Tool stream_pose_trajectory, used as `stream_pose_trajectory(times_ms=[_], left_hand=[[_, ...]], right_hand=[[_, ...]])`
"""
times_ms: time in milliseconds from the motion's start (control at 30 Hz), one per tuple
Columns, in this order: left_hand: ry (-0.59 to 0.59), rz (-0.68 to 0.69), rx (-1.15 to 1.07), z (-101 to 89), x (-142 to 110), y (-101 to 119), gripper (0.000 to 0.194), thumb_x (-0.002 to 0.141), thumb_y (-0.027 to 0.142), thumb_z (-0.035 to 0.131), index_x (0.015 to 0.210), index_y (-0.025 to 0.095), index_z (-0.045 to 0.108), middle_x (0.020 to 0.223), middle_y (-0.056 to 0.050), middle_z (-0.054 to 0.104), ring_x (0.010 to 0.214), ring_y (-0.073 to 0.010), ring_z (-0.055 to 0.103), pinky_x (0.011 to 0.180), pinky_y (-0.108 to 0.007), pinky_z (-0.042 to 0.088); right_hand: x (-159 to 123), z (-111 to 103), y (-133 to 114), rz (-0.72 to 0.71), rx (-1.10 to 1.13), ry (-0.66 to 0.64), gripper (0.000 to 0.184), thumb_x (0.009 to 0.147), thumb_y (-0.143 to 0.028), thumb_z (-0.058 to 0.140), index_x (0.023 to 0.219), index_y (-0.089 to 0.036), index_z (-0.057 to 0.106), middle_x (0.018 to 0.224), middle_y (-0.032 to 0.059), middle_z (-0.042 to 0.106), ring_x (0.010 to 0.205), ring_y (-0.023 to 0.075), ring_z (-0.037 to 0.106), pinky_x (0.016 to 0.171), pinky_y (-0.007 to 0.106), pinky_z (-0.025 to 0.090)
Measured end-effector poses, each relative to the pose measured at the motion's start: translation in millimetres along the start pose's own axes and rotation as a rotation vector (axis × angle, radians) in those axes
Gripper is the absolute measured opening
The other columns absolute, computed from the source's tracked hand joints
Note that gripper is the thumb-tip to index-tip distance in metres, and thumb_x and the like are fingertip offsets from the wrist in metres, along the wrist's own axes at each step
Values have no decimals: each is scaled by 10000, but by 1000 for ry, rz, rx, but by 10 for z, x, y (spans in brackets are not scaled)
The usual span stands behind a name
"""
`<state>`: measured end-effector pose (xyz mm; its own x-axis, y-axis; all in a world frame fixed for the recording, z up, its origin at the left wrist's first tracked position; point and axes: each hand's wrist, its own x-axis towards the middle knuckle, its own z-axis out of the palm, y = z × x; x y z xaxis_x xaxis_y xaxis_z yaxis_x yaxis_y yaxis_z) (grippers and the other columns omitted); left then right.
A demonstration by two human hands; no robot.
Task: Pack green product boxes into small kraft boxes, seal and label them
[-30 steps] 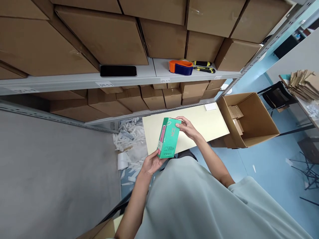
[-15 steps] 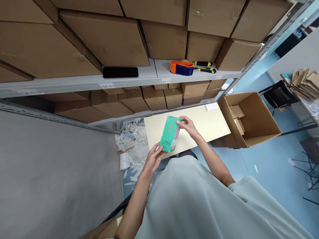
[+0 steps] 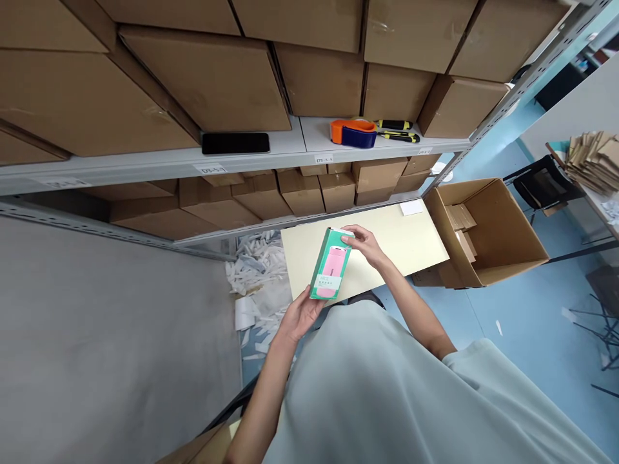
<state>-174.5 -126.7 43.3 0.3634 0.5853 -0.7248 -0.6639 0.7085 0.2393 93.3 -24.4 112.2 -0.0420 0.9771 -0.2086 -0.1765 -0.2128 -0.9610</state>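
In front of me, the metal shelving [image 3: 271,160]: it bears brown cartons [image 3: 319,80] above and below its ledge.
Tabletop [image 3: 396,241]: pale yellow, low, between me and the shelving.
Open carton [image 3: 512,232]: right of the tabletop, with smaller cardboard boxes [image 3: 461,218] inside.
Paper scraps [image 3: 256,258]: heaped left of the tabletop.
Retail box [image 3: 331,264]: green and pink, held tilted over the tabletop's near part, its pink picture side facing up. I judge it light and fairly stiff, being thin printed card; the face may be slick, and a hard squeeze could dent the corners. The narrow sides and end edges look the surest hold; I can't see what is inside, so I'd treat it as breakable.
Left hand [image 3: 302,316]: cupped at the lower end, thumb along its left corner, the other fingers partly hidden beneath.
Right hand [image 3: 363,245]: pinching the upper right corner between thumb and fingers.
Smartphone [image 3: 236,143]: black, flat on the shelf ledge.
Tape dispenser [image 3: 353,133]: orange and blue, on the same ledge.
Utility knives [image 3: 394,124]: black and yellow, just beside the dispenser.
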Motion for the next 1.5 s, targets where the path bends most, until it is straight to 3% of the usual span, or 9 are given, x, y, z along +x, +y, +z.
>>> stream_pose_trajectory(times_ms=[200,433,533,700,867,1100,1233,1367,1500], left_hand=[[161,-15,-185,190,-21,47,443,1131,386,579,1497,136,568,1216,-206,809,1162,-290,838,956,-371,719],[134,-94,-108,264,4,156,484,1123,501,575,1432,129,600,1171,-209,798,1102,-305,842,968,-427,717],[102,-93,-92,283,98,212,532,1125,533,563,1461,122,588,1226,-225,790,1149,-311,830,966,-424,712],[80,-50,-65,310,364,308,528,1109,482,599,1481,108,593,1169,-212,796,1067,-298,833,941,-415,699],[136,-10,38,369,602,412,443,1109,425,567,1384,93,668,953,-134,807,774,-263,788,843,-404,673],[99,93,128,487,658,483,479,1124,495,510,1268,88,718,910,-123,817,716,-270,769,793,-409,655],[126,107,141,476,618,459,449,1125,472,521,1241,91,729,864,-106,806,669,-245,741,753,-362,629],[209,122,136,409,476,278,339,1103,423,595,1192,117,708,881,-122,804,760,-231,781,818,-320,629],[211,261,255,398,267,-31,281,962,329,729,1185,160,706,953,-106,813,906,-239,807,982,-378,636]], right_hand=[[52,13,104,-44,-118,112,598,679,-683,955,1033,-235,775,1180,64,764,975,211,693,845,323,612],[-124,135,114,-188,-298,63,490,864,-660,859,1136,-257,805,1384,111,692,1291,266,686,1031,372,626],[-277,217,63,-276,-426,27,382,967,-586,811,1181,-270,824,1551,139,621,1500,295,592,1180,422,563],[-578,350,72,-361,-600,-5,223,1033,-450,793,1165,-279,848,1729,132,494,1580,318,544,1328,498,458],[-871,475,245,-462,-778,-193,109,999,-409,822,1079,-352,868,1638,64,641,1641,333,481,1374,585,409],[-1115,530,446,-446,-858,-296,92,1003,-381,800,1062,-421,857,1447,18,793,1546,282,601,1340,535,474],[-1034,501,345,-456,-873,-215,161,967,-424,837,1125,-397,851,1538,59,739,1563,333,573,1305,567,486],[-693,444,89,-477,-852,13,275,1017,-443,762,1243,-301,823,1676,150,604,1533,391,562,1270,605,473],[-155,288,-104,-413,-793,170,323,1076,-459,632,1282,-249,764,1498,163,703,1414,341,631,1245,524,482]])
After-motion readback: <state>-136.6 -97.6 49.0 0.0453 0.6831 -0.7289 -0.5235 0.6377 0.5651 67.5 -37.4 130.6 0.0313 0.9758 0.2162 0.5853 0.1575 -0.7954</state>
